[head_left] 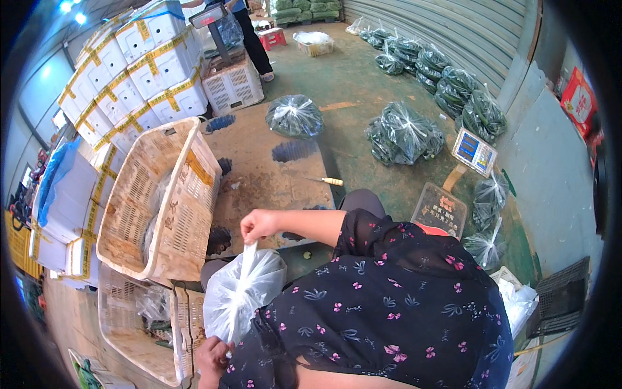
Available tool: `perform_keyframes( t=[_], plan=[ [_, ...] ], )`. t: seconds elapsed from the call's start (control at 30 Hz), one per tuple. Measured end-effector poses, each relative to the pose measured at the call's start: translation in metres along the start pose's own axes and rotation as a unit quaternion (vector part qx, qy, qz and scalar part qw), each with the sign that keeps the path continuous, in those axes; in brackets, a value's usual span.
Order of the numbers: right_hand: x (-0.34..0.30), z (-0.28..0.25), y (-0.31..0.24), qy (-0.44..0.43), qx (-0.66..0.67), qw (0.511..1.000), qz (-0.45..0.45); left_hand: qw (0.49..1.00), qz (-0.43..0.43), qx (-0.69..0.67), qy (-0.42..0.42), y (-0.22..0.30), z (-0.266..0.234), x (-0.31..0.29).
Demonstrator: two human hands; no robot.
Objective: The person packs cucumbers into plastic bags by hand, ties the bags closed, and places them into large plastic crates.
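A puffed, translucent white plastic bag [243, 292] sits between my hands, in front of my dark flowered top. My right hand [259, 225] is closed around the bag's gathered, twisted neck and holds it up. Below, my left hand [214, 358] has curled fingers at the bag's lower corner, where a pulled strip of plastic runs to it. The bag's contents cannot be made out. A brown board platform [259, 175] with torn dark patches lies past my right hand, bearing a tied bag of green vegetables [295, 117] and a knife with a yellow handle [332, 181].
Two dirty cream plastic crates, one upper [184, 214] and one lower [139, 330], stand at the left. Taped white foam boxes [129, 71] are stacked behind. A digital scale [440, 207] and several bagged greens [405, 133] occupy the right floor. Someone in dark trousers [254, 42] stands far back.
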State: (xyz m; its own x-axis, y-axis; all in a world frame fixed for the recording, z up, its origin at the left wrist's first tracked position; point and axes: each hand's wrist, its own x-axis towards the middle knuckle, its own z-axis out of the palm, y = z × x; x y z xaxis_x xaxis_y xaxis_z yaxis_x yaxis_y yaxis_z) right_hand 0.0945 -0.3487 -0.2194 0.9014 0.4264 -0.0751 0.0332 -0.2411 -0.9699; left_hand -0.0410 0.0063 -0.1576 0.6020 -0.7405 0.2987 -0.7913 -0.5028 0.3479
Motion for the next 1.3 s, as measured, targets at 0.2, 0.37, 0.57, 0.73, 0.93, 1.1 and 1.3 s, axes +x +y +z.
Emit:
perform_keyframes(
  t=[0.2,0.37,0.57,0.73,0.93,1.1,1.3],
  plan=[
    [-0.013,0.002,0.008,0.051,0.002,0.997,-0.063,0.965,-0.182,-0.185,0.043,0.009,0.01,-0.018],
    [-0.04,0.006,-0.09,0.055,0.101,0.988,-0.105,0.682,-0.193,-0.684,0.173,0.022,0.011,0.042],
    [-0.063,0.067,-0.164,-0.053,-0.11,0.887,-0.445,0.768,-0.4,-0.487,0.116,0.033,0.018,0.106],
    [-0.051,0.08,-0.145,0.059,-0.145,0.842,-0.516,0.76,-0.404,-0.491,0.131,0.039,0.021,0.096],
    [-0.057,0.076,-0.124,0.027,-0.161,0.903,-0.397,0.702,-0.39,-0.585,0.115,0.032,0.016,0.082],
    [-0.042,0.09,-0.131,-0.026,-0.086,0.884,-0.458,0.732,-0.319,-0.593,0.107,0.036,0.015,0.077],
    [-0.017,0.108,-0.107,-0.168,0.432,0.868,0.178,0.994,0.023,0.019,0.103,0.035,-0.011,0.105]
  ],
)
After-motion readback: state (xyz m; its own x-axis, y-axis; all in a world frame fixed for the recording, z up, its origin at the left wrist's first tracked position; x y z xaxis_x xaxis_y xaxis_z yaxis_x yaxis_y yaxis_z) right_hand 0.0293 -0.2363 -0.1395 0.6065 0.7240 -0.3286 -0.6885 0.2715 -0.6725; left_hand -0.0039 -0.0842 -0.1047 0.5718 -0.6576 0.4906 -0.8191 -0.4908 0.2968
